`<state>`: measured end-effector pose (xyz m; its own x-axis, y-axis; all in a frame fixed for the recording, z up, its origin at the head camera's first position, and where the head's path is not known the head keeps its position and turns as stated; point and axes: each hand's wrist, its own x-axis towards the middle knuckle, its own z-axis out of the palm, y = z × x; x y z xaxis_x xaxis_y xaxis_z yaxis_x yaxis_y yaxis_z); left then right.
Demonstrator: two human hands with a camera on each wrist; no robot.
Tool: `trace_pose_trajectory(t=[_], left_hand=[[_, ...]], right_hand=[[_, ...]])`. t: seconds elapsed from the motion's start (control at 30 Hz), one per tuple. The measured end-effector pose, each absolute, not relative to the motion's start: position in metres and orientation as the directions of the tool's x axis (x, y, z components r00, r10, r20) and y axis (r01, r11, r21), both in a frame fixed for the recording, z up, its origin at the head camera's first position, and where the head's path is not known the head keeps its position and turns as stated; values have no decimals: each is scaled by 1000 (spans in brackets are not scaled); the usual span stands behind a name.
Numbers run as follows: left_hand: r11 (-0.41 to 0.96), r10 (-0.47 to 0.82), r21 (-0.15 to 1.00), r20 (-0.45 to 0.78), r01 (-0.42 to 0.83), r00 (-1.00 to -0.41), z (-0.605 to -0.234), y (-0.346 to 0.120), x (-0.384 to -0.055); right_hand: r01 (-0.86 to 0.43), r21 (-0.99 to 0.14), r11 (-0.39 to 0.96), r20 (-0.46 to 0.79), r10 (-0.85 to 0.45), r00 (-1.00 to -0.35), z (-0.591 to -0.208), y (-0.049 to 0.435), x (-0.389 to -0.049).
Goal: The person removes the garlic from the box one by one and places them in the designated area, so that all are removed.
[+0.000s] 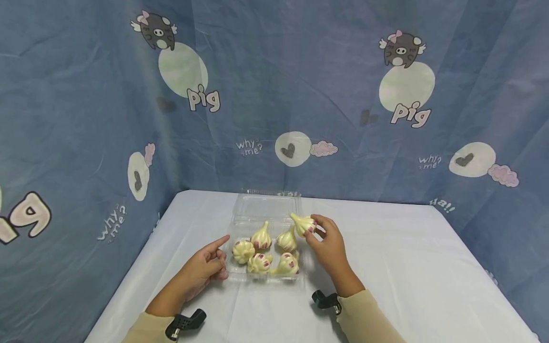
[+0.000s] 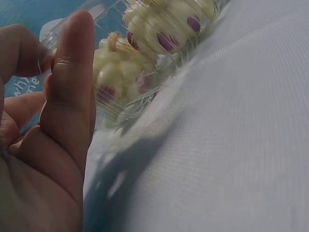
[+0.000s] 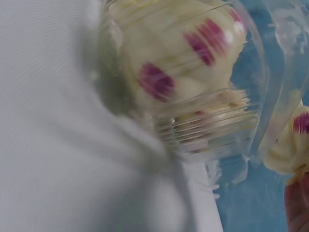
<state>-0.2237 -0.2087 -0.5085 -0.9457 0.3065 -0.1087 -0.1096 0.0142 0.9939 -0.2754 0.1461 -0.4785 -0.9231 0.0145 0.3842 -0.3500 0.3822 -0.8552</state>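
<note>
My right hand (image 1: 330, 245) pinches a garlic bulb (image 1: 303, 224) between thumb and fingertips, raised over the right side of a clear plastic clamshell box (image 1: 267, 276). The bulb is cream with purple patches, its stem pointing up and left. At the box's left wall, my left hand (image 1: 200, 269) grips the edge, with the index finger stretched along it. In the left wrist view, fingers (image 2: 72, 63) lie against the clear wall. Several similar garlic bulbs (image 1: 259, 263) sit in the box. In the right wrist view, the held bulb (image 3: 289, 145) is partly cut off at the right edge.
The box's clear lid (image 1: 267, 206) lies folded back behind the tray. A white cloth (image 1: 407, 267) covers the table. Blue printed curtains (image 1: 257, 71) hang behind and to the left. Each wrist carries a small black camera mount (image 1: 186, 323).
</note>
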Motion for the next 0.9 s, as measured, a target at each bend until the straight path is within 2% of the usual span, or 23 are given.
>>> trace_pose_trajectory(t=[0.3,0.63,0.9], left_hand=[[-13,321,995,-92,-102,-943,-511,-206,-224],[-16,290,991,-124,-134,-949,-509,-208,-224],[-1,294,992,-124,-130,-948,-511,-209,-224]], right_hand=[[-287,-885,367,335,72,-940,-481,155,-275],[-268,-893,363,333,131,-934,-487,161,-269],[-162,-913,374,245,185,-952,-493,171,-265]])
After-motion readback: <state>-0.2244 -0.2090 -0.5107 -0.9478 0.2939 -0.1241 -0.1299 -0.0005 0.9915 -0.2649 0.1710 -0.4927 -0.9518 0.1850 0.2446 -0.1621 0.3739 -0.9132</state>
